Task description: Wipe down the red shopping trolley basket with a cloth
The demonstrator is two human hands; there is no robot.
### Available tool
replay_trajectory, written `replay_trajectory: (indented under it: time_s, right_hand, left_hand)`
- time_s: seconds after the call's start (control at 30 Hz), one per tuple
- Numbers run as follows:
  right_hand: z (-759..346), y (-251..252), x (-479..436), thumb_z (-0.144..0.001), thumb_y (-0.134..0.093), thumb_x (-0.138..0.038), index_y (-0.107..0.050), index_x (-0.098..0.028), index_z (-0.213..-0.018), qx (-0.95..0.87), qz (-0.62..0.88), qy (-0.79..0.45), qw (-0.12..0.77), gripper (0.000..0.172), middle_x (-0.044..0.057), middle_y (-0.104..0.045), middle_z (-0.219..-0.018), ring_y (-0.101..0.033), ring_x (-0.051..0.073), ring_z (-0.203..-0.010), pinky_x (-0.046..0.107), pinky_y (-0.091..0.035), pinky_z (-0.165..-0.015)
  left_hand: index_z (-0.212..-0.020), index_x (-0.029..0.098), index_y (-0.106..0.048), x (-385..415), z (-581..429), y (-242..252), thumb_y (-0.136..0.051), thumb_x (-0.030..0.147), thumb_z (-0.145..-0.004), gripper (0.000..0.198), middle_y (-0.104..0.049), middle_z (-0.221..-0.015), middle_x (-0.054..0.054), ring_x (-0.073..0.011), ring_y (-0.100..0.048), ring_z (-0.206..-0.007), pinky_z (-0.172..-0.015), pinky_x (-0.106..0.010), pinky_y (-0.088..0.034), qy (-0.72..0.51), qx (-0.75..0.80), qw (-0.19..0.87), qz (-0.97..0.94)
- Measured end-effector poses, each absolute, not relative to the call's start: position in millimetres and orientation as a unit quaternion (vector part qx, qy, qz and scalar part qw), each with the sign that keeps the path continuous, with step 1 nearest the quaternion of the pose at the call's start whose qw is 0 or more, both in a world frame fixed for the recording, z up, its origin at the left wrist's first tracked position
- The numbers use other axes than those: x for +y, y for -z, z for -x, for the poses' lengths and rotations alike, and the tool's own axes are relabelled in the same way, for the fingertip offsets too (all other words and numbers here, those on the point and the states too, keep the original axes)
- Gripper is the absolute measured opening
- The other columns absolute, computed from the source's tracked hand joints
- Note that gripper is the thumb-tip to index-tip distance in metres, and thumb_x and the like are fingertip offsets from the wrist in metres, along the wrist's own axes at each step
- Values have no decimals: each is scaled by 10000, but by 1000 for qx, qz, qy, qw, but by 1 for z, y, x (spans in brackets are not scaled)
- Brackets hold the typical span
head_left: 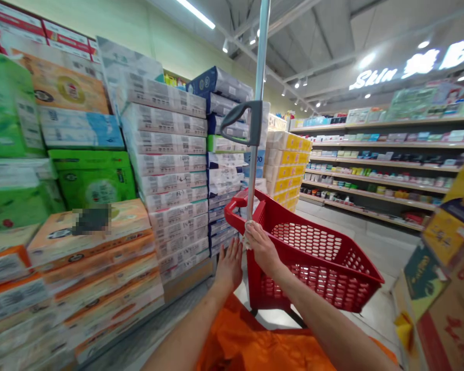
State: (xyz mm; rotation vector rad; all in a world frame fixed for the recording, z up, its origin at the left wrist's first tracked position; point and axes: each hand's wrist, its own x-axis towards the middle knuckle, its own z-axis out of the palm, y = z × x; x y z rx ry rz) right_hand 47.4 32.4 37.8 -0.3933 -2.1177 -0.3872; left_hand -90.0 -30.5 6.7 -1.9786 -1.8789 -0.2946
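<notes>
My right hand [263, 250] presses a crumpled white wipe or tissue [248, 238] against an upright metal pole [262, 56], its fingers bent over it. Just left of the pole, my left hand [229, 265] is raised with fingers stretched out and nothing in it. Higher on the pole sits a grey loop handle [254, 123]. Right behind the pole stands a red perforated shopping basket cart [255, 281] with a rounded red grip [235, 210]. No goods show inside it. Orange cloth [255, 348] covers my lap below.
Tall stacks of white packs [174, 165] and orange and green tissue packs [96, 180] stand at left. Yellow-and-white packs [288, 165] rise behind the cart. Shelves of small boxes [382, 144] line the back right. Cartons [448, 299] stand at the near right.
</notes>
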Motion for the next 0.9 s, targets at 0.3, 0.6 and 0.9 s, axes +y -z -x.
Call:
replay_trajectory:
  time_s: [0.3, 0.6, 0.9]
  right_hand:
    - [-27, -41, 29, -867, -346, -121, -540, -149, -1157, -866, 154, 195, 434, 350, 85, -489, -1259, -267, 225, -1273, 460, -286, -1045]
    - [-39, -29, 28, -855, -334, -87, -568, -144, -1119, -886, 151, 188, 397, 357, 92, -555, -1175, -361, 209, -1225, 405, -345, -1021]
    - [-38, -24, 34, -854, -388, -114, -590, -137, -1074, -881, 171, 193, 396, 300, 87, -587, -1121, -431, 213, -1170, 407, -358, -1014]
  left_hand:
    - [-1340, 72, -215, -38, 103, -23, -384, 175, -712, 658, -188, -1433, -132, -246, -104, -1327, -1052, -504, -105, 152, -698, 185, 675]
    - [-1336, 105, -235, -34, 101, -30, -386, 197, -731, 631, -208, -1432, -114, -234, -123, -1325, -1055, -486, -116, 171, -684, 206, 679]
    - [-1305, 101, -307, -27, 92, -37, -389, 155, -707, 606, -267, -1414, -102, -225, -189, -1311, -1057, -472, -146, 170, -672, 242, 679]
